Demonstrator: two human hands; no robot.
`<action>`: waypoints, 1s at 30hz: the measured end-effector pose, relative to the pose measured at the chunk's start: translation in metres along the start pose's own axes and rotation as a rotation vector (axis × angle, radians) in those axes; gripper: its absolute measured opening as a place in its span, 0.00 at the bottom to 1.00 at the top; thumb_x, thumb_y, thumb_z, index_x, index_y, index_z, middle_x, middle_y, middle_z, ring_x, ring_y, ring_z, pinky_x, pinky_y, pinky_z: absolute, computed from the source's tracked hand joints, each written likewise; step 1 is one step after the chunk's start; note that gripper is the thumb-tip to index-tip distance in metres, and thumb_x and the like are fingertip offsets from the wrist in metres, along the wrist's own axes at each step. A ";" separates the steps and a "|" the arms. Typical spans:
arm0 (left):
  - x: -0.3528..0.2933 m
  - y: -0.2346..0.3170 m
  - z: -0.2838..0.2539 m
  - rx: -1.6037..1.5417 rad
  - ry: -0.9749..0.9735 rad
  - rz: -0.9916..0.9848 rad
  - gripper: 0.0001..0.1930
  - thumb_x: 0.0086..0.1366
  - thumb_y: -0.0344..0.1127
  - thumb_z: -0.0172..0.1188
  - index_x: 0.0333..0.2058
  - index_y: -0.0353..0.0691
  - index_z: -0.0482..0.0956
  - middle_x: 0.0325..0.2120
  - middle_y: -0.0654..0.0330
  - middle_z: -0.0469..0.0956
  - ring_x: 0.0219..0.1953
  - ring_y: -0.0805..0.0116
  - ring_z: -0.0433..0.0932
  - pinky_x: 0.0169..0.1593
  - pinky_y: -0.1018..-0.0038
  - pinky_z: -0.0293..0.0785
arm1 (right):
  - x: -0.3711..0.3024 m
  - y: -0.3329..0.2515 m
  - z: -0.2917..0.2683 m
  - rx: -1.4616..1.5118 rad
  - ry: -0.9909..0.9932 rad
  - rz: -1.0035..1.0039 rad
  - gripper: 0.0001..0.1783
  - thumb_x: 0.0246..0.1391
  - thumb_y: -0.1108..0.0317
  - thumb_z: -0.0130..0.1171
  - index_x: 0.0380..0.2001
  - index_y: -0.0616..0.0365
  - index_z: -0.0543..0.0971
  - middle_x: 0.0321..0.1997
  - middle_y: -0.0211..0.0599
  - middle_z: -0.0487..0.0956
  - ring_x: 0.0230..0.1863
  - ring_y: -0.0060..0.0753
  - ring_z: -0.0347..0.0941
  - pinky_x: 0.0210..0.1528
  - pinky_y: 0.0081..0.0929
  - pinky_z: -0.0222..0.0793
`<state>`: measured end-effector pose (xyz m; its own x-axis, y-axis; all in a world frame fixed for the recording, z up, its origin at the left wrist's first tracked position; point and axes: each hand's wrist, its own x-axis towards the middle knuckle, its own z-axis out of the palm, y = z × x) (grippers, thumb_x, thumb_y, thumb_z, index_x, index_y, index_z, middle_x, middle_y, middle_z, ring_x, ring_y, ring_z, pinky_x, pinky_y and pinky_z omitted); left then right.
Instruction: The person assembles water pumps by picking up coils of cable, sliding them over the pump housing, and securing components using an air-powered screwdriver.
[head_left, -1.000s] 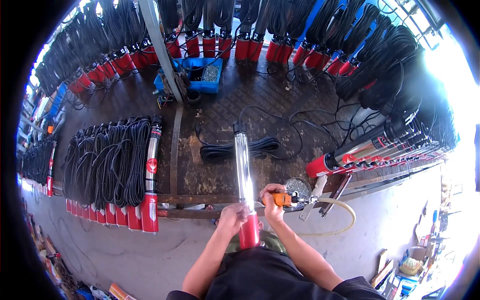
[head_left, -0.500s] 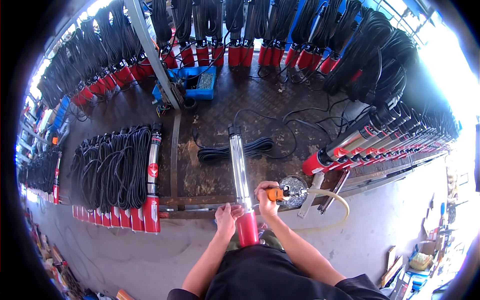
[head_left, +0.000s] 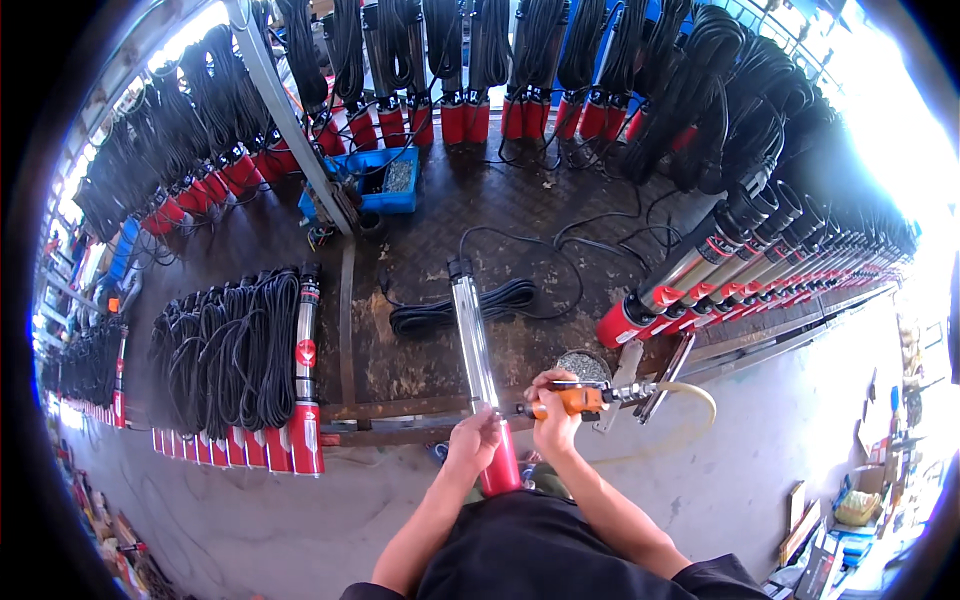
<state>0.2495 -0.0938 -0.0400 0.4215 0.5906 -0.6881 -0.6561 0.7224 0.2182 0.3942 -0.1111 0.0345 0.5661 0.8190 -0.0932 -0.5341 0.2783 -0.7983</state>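
A submersible pump (head_left: 473, 340) with a shiny steel tube, a black top and a red lower end leans from the bench toward my body. My left hand (head_left: 475, 440) is closed, fingertips pressed together over the joint where steel meets red; whatever they may pinch is too small to make out. In my right hand (head_left: 555, 425) is an orange air screwdriver (head_left: 580, 401), held level with its tip toward that joint. A pale air hose (head_left: 700, 392) curves away from its back end. Behind the pump lies its coiled black cable (head_left: 505, 300).
A round dish of small metal parts (head_left: 583, 366) sits near the bench edge. Rows of similar pumps stand at the back (head_left: 465, 120), on the right (head_left: 690, 275) and on the left (head_left: 305, 370). A blue bin (head_left: 398, 200) stands beside a grey metal post (head_left: 290, 110).
My left hand has come in from beside the pump onto its joint, fingers closing. The screwdriver has moved slightly right and down with my right hand. The whole view has shifted a little.
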 end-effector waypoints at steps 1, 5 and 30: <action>0.000 -0.001 0.000 -0.031 -0.045 -0.028 0.07 0.71 0.32 0.58 0.37 0.33 0.78 0.28 0.59 0.80 0.28 0.72 0.79 0.29 0.80 0.78 | -0.004 -0.005 0.002 -0.014 0.006 -0.004 0.15 0.48 0.82 0.51 0.42 0.59 0.72 0.36 0.39 0.74 0.33 0.31 0.70 0.44 0.36 0.71; -0.010 -0.008 0.012 -0.062 -0.084 -0.051 0.08 0.72 0.32 0.57 0.38 0.32 0.78 0.28 0.59 0.80 0.29 0.71 0.80 0.32 0.80 0.78 | -0.007 -0.014 0.001 0.013 0.017 -0.060 0.16 0.48 0.82 0.52 0.42 0.59 0.72 0.36 0.39 0.74 0.32 0.30 0.70 0.42 0.35 0.70; 0.038 -0.001 0.004 -0.160 0.149 -0.141 0.11 0.67 0.36 0.63 0.31 0.32 0.78 0.16 0.66 0.69 0.13 0.78 0.61 0.17 0.80 0.52 | 0.011 0.026 0.000 -0.358 -0.204 -0.173 0.14 0.47 0.80 0.49 0.41 0.59 0.70 0.36 0.42 0.74 0.35 0.33 0.72 0.48 0.35 0.71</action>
<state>0.2685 -0.0706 -0.0630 0.4272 0.4200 -0.8007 -0.6927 0.7212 0.0087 0.3863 -0.0952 0.0126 0.4733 0.8680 0.1502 -0.1711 0.2579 -0.9509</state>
